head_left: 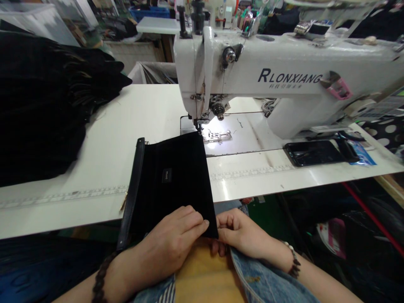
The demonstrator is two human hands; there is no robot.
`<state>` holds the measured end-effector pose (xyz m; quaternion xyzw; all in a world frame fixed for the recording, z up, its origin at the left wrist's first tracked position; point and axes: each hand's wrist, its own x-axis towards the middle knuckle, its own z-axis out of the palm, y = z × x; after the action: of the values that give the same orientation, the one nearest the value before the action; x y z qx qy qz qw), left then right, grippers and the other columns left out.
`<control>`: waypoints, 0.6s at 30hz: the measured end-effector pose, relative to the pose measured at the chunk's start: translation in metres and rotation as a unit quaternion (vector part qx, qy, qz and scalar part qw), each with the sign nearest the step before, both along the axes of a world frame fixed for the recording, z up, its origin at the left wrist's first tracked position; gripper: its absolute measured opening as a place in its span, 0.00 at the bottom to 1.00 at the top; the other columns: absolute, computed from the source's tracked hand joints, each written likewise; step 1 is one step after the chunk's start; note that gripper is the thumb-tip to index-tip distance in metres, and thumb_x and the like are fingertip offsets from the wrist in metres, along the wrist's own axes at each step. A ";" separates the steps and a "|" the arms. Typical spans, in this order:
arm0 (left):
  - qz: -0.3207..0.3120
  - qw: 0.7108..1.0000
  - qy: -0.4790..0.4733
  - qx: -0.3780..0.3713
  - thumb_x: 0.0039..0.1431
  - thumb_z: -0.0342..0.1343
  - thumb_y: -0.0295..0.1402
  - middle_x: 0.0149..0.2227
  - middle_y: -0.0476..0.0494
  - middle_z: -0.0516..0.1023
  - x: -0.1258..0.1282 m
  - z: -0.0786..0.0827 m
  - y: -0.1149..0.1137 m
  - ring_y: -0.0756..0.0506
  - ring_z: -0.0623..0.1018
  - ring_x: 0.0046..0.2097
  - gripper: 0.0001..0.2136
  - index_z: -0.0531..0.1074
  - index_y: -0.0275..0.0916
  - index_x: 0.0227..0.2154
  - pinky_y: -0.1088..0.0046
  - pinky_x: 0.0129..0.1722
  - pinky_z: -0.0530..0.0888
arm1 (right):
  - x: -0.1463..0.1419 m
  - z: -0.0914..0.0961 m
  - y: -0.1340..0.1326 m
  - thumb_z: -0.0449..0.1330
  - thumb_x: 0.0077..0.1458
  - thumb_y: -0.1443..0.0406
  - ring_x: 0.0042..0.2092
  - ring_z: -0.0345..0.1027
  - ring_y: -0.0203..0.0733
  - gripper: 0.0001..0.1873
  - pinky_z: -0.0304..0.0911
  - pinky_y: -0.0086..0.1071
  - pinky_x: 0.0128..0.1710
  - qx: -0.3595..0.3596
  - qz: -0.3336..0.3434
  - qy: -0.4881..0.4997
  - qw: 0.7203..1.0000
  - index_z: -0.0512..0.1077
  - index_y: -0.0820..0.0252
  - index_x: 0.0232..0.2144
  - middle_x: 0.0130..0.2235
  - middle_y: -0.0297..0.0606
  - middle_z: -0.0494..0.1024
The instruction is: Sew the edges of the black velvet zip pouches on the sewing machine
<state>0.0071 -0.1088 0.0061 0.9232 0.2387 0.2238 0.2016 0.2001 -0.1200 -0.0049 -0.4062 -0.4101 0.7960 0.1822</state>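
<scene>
Left hand (181, 233): laid palm-down across the near right part of the black fabric panel (186, 185), with fingers close together and slightly bent; cannot tell whether gripping or only pressing.
Right hand (235, 229): nearly closed, pinching the panel's near right corner between thumb and curled fingers.
Bracelets (294, 261): beaded, worn on both wrists.
Panel position: spread over the near edge of the desk (148, 109), overhanging toward the lap, with far right corner at the presser foot (198, 127).
Panel details: bearing a small dark label (167, 175); bordered on the left by a black strip (132, 193), with a gold-coloured zip pull (123, 202) beside it.
Sewing machine (243, 69): white, marked RLONXIANG, brightly lit around the needle plate (217, 135).
Ruler strip (252, 171): running along the desk on both sides of the panel.
Smartphone (315, 152): lying dark-screened near the machine's base.
Black fabric pile (41, 105): heaped at the desk's left.
</scene>
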 end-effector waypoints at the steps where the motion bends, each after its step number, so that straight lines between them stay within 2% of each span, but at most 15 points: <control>1: -0.001 1.000 0.002 0.002 0.58 0.44 0.19 0.29 0.43 0.68 0.000 0.000 0.000 0.47 0.64 0.31 0.10 0.66 0.28 0.41 0.70 0.27 0.67 | 0.000 0.000 0.000 0.58 0.44 0.63 0.20 0.63 0.29 0.09 0.57 0.22 0.21 -0.008 -0.001 0.011 1.000 0.66 0.64 0.21 0.19 0.33 0.72; 4: -0.007 1.000 0.007 0.010 0.58 0.44 0.20 0.29 0.42 0.68 0.000 0.001 -0.001 0.47 0.64 0.31 0.10 0.66 0.28 0.41 0.70 0.28 0.68 | 0.000 -0.001 -0.001 0.55 0.43 0.65 0.21 0.66 0.31 0.07 0.58 0.23 0.21 -0.045 -0.017 0.049 0.998 0.65 0.65 0.20 0.19 0.35 0.73; 7: -0.011 1.000 0.009 0.021 0.59 0.44 0.20 0.30 0.42 0.68 -0.001 0.002 -0.002 0.47 0.65 0.31 0.09 0.65 0.27 0.41 0.70 0.29 0.68 | 0.000 -0.003 -0.002 0.54 0.45 0.61 0.20 0.67 0.32 0.12 0.59 0.24 0.21 -0.069 -0.042 0.084 0.993 0.63 0.64 0.17 0.20 0.38 0.74; 12: -0.013 0.999 0.025 0.039 0.58 0.44 0.20 0.30 0.42 0.69 -0.002 0.000 -0.004 0.46 0.66 0.32 0.09 0.66 0.26 0.41 0.68 0.32 0.70 | 0.001 -0.002 -0.004 0.58 0.47 0.54 0.19 0.66 0.31 0.19 0.59 0.23 0.19 -0.069 -0.028 0.057 0.996 0.64 0.66 0.21 0.20 0.38 0.74; 15: -0.013 0.996 0.043 0.074 0.59 0.45 0.21 0.30 0.41 0.70 -0.002 0.000 -0.003 0.46 0.67 0.33 0.09 0.66 0.26 0.41 0.67 0.32 0.71 | 0.001 -0.002 -0.004 0.60 0.46 0.53 0.18 0.66 0.31 0.20 0.59 0.22 0.18 -0.086 -0.032 0.061 0.994 0.64 0.66 0.21 0.19 0.36 0.73; 18: -0.012 0.988 0.061 0.140 0.59 0.47 0.23 0.32 0.41 0.71 -0.002 0.004 -0.003 0.45 0.69 0.34 0.08 0.67 0.26 0.40 0.65 0.34 0.72 | -0.001 -0.001 -0.004 0.61 0.43 0.52 0.16 0.64 0.31 0.21 0.57 0.22 0.16 -0.108 -0.040 0.066 0.991 0.64 0.65 0.21 0.17 0.35 0.72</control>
<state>0.0047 -0.1116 0.0097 0.9571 0.2059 0.1957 0.0576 0.1994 -0.1242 -0.0060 -0.3862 -0.2926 0.8526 0.1958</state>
